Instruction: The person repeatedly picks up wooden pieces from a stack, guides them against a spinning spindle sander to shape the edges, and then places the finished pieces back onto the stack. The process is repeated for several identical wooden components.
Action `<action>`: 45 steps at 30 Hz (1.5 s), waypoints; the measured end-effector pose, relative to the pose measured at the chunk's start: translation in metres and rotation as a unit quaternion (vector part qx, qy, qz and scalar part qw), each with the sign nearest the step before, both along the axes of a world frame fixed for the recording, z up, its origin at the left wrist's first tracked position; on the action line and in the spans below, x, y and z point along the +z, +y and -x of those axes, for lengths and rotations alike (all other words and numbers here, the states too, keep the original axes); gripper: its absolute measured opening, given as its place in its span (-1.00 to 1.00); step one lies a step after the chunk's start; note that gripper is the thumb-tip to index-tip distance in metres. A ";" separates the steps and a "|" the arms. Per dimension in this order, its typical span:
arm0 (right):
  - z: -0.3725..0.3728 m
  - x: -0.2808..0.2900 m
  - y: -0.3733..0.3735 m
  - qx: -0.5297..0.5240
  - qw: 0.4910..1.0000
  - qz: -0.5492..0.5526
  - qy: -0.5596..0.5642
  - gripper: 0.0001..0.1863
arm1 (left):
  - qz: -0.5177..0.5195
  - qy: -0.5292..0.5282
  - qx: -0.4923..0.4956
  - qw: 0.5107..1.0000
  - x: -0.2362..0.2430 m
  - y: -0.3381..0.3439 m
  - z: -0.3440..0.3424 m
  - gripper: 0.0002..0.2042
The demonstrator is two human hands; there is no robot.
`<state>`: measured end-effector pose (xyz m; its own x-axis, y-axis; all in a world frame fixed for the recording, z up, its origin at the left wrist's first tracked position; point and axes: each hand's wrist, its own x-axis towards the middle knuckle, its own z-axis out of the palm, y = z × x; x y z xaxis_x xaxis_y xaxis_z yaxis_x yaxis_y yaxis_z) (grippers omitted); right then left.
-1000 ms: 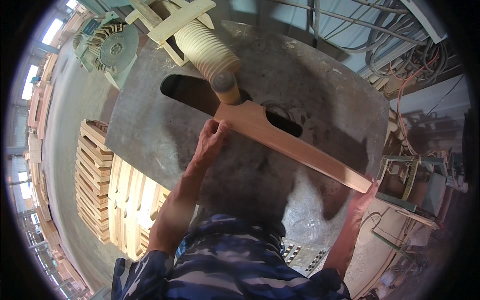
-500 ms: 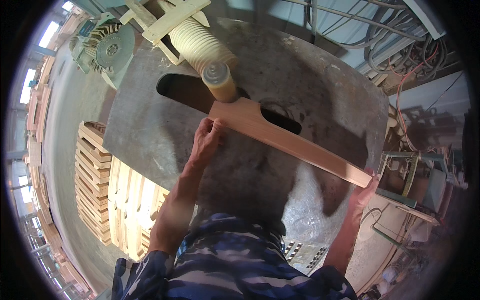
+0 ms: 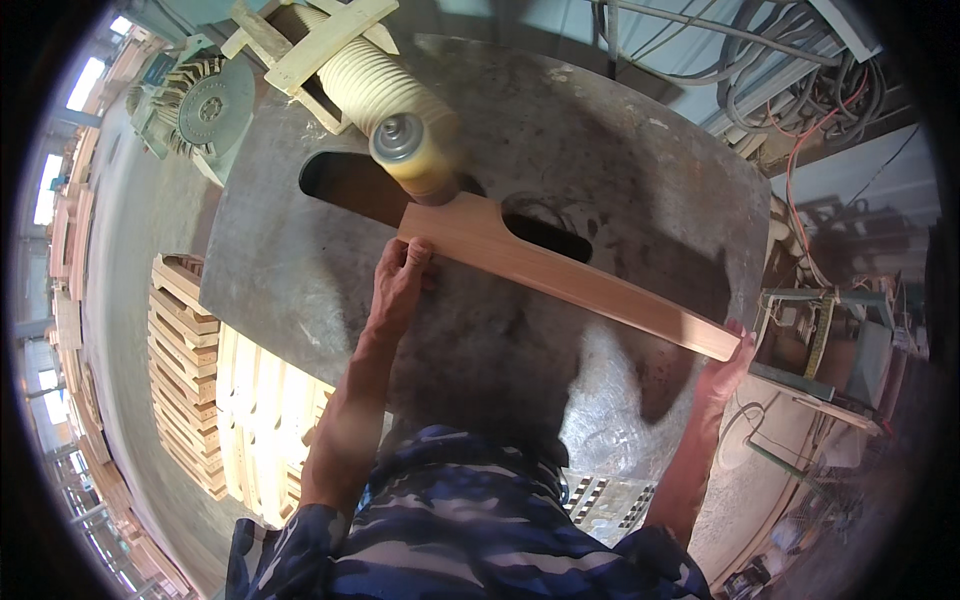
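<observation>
A long wooden piece (image 3: 570, 276), wide at its left end and narrowing to the right, lies slantwise over the dark metal table (image 3: 330, 260). My left hand (image 3: 402, 275) grips its near edge at the wide end, thumb on top and fingers curled under. At the far right, my right hand (image 3: 728, 370) clasps the narrow end; some of its fingers are hidden by the wood. The wide end's far edge meets a yellowish upright sanding drum (image 3: 425, 172) with a grey round top. The drum looks blurred.
A ribbed hose (image 3: 375, 85) in a wooden frame ends behind the drum. Slots (image 3: 345, 180) open in the tabletop. Wooden parts are stacked (image 3: 185, 370) at the left, near a green machine with a disc (image 3: 208, 110). Cables (image 3: 850, 120) hang at the right.
The wooden piece and both hands have shifted slightly in the picture, up and left. The whole view has moved a little too. Both hands keep their hold.
</observation>
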<state>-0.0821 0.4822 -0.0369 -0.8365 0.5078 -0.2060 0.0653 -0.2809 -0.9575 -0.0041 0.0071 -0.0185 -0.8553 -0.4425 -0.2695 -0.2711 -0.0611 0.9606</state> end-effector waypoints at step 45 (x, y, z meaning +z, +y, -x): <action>0.022 -0.003 0.000 0.000 0.999 0.032 0.023 -0.57 | -0.004 -0.016 0.007 1.000 0.009 0.003 -0.004 -0.49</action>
